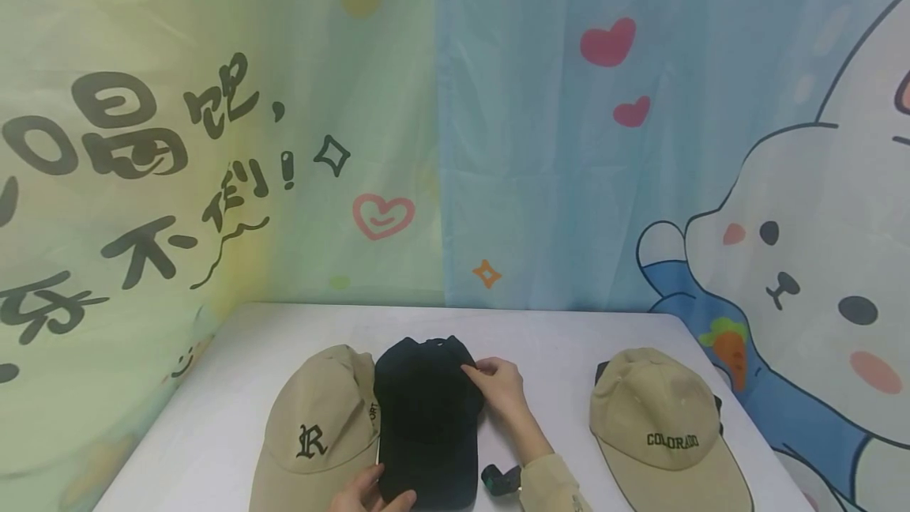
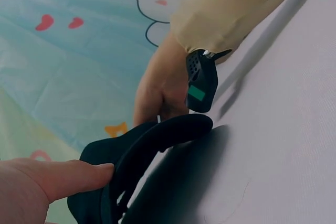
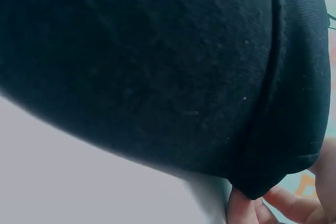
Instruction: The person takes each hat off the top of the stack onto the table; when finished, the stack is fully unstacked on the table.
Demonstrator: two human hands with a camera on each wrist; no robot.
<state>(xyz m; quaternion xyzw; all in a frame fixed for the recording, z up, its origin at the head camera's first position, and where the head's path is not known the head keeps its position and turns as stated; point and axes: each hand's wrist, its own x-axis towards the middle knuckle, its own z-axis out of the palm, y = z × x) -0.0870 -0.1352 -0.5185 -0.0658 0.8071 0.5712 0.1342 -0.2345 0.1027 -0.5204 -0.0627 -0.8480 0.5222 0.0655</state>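
Observation:
A black baseball cap (image 1: 430,417) is held in the middle of the table, its brim toward the person. My left hand (image 1: 373,495) grips the left side of the brim near its front, and in the left wrist view the thumb (image 2: 89,177) lies along the black fabric. With thumb and fingers, my right hand (image 1: 501,392) pinches the right side of the crown toward the back. The right wrist view shows those fingertips (image 3: 244,208) at the crown's lower edge. Under the brim, the left wrist view has a dark shadow on the white surface.
Left of the black cap, nearly against it, lies a beige cap with a black R (image 1: 320,409). A beige COLORADO cap (image 1: 654,409) sits at the right, dark edges showing behind it. The white table (image 1: 547,370) meets printed curtains (image 1: 512,141) at the back.

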